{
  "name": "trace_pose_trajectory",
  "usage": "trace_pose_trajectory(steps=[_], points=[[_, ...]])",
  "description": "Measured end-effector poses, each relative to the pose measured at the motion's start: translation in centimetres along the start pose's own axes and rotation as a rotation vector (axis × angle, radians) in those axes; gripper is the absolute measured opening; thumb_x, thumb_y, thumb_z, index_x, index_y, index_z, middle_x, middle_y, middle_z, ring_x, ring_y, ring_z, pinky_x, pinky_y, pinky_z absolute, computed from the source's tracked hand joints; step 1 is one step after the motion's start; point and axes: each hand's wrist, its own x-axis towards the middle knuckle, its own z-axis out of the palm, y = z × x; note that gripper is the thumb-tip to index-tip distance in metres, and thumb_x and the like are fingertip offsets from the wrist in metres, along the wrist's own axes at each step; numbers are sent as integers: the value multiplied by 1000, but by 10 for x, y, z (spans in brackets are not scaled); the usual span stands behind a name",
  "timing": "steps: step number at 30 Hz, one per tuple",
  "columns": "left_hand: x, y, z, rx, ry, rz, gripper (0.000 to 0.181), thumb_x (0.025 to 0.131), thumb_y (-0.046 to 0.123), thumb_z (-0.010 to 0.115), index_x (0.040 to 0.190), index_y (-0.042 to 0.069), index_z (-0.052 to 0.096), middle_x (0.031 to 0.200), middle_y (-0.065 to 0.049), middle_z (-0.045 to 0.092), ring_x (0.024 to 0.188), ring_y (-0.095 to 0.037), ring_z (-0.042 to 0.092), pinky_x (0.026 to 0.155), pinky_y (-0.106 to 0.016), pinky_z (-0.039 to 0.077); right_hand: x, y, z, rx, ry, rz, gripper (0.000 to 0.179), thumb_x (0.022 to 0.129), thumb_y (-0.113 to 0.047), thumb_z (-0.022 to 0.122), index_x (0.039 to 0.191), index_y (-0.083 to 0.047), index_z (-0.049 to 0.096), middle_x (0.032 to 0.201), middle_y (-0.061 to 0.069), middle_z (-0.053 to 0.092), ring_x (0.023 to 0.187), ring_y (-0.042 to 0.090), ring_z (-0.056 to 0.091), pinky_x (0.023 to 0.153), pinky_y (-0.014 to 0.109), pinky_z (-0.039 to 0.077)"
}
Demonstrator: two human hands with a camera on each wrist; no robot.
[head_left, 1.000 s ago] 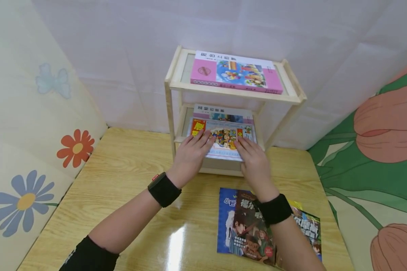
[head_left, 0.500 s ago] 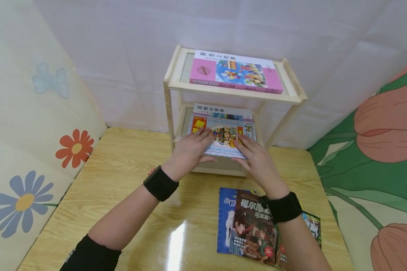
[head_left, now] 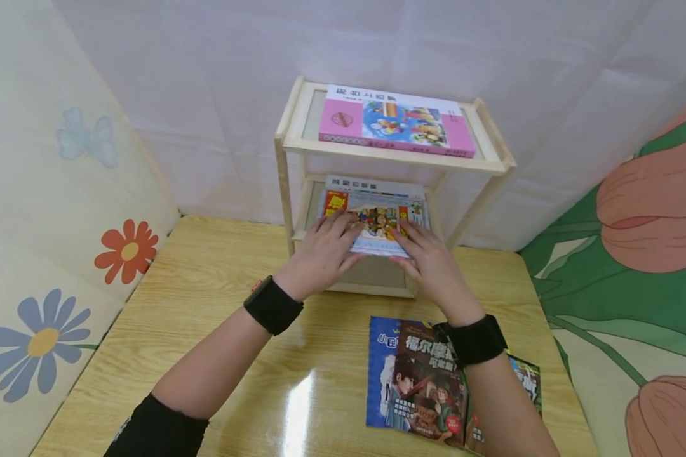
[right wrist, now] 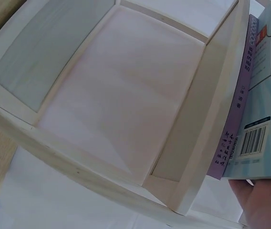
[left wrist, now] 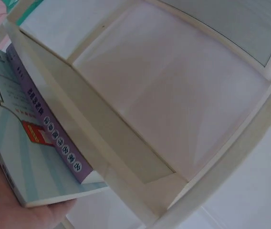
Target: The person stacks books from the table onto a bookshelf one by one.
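Note:
A light-blue book [head_left: 377,242] with a cartoon crowd on its cover lies on the middle tier of a small wooden shelf [head_left: 397,158]. It overlaps a second book [head_left: 371,184], whose purple spine [right wrist: 235,105] shows beneath it in the right wrist view. My left hand [head_left: 320,251] holds the light-blue book's left side, fingers on top and thumb at the front edge. On the right side my right hand [head_left: 431,263] holds it the same way. Its pale striped back [left wrist: 26,129] juts past the tier's front in the left wrist view.
A thick pink book [head_left: 397,120] lies on the top tier. Several books, among them a brown-covered one [head_left: 429,387] and a blue one [head_left: 377,374], overlap on the wooden table [head_left: 234,266] below my right forearm. A white cloth [head_left: 223,95] hangs behind the shelf.
The light-blue book has slid farther back on the middle tier, covering more of the book behind. My thumbs have come into view at its front edge.

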Motion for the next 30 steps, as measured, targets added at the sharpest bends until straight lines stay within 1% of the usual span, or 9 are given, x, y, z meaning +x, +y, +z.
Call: trace_pose_trajectory(steps=[6, 9, 13, 18, 24, 30], points=[[3, 0, 3, 41, 51, -7, 56, 98, 44, 45, 140, 7, 46, 141, -14, 44, 133, -31, 40, 102, -49, 39, 6, 1, -3, 9, -35, 28, 65, 95, -53, 39, 141, -7, 43, 149, 16, 36, 138, 37, 33, 113, 51, 25], [7, 0, 4, 52, 67, -14, 54, 97, 43, 47, 138, 7, 48, 140, -14, 47, 132, -31, 42, 101, -49, 41, 10, 3, -3, 6, -34, 31, 63, 94, -49, 45, 141, -6, 44, 149, 17, 36, 137, 38, 33, 113, 52, 25], [13, -1, 4, 49, 48, -34, 53, 98, 42, 47, 138, 7, 49, 139, -14, 48, 131, -33, 43, 102, -49, 41, 14, 7, -3, 11, -28, 33, 60, 94, -43, 51, 140, -5, 44, 149, 18, 36, 138, 37, 33, 113, 52, 25], [21, -6, 5, 30, 18, -67, 53, 98, 43, 46, 138, 8, 49, 140, -13, 48, 133, -33, 41, 104, -50, 39, 21, 12, 0, 36, -31, 31, 59, 94, -38, 55, 141, -5, 43, 150, 18, 35, 139, 37, 31, 114, 52, 23], [26, -10, 7, 23, 4, -85, 55, 97, 44, 46, 140, 10, 47, 142, -12, 46, 134, -32, 40, 106, -49, 37, 28, 17, 1, 44, -40, 38, 60, 94, -38, 56, 141, -5, 42, 151, 17, 33, 140, 35, 29, 114, 51, 22], [29, -13, 9, 25, 7, -84, 56, 97, 45, 45, 139, 8, 48, 142, -13, 47, 135, -33, 39, 106, -50, 37, 32, 18, 0, 70, -81, 88, 60, 95, -41, 52, 144, -8, 38, 153, 14, 29, 143, 32, 25, 115, 52, 18]])
